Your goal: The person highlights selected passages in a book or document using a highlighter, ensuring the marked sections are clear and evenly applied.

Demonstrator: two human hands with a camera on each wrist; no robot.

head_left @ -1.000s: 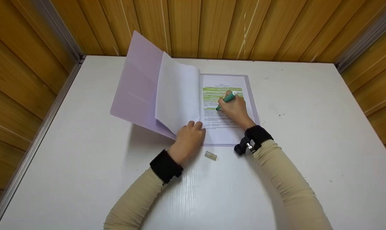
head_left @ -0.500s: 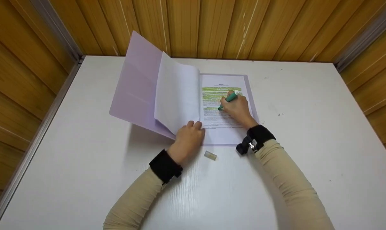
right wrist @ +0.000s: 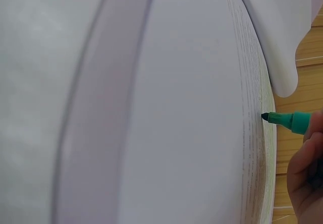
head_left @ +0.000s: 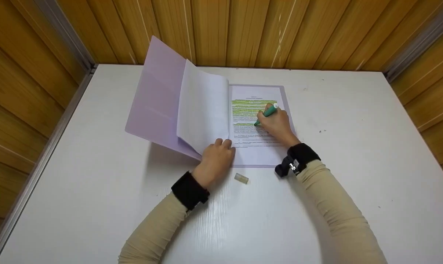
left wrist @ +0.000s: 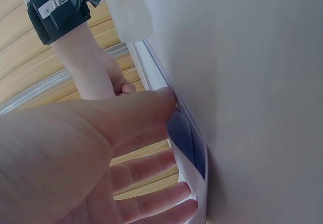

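The printed page (head_left: 256,124) under my right hand (head_left: 278,124) carries lines of small black text, too small to read; its upper lines are streaked yellow-green, and the lower ones are plain. The strap on my right wrist bears a small label whose characters I cannot make out.

My right hand curls round a green highlighter (head_left: 267,113), pinching it with the tip set down on the page at the lowest coloured line, just left of my fingers. The right wrist view shows the dark tip touching the paper at a line of print.

The page lies in a lilac folder (head_left: 153,99) opened on the white table (head_left: 353,146), towards the far side and middle. The folder's cover and a blank white sheet (head_left: 203,110) stand lifted to the left. My left hand (head_left: 215,161) rests at the near edge by the fold, fingers fairly straight, holding the turned sheet back.

A small pale cap (head_left: 241,178) lies on the table just near of the folder, between my two wrists.
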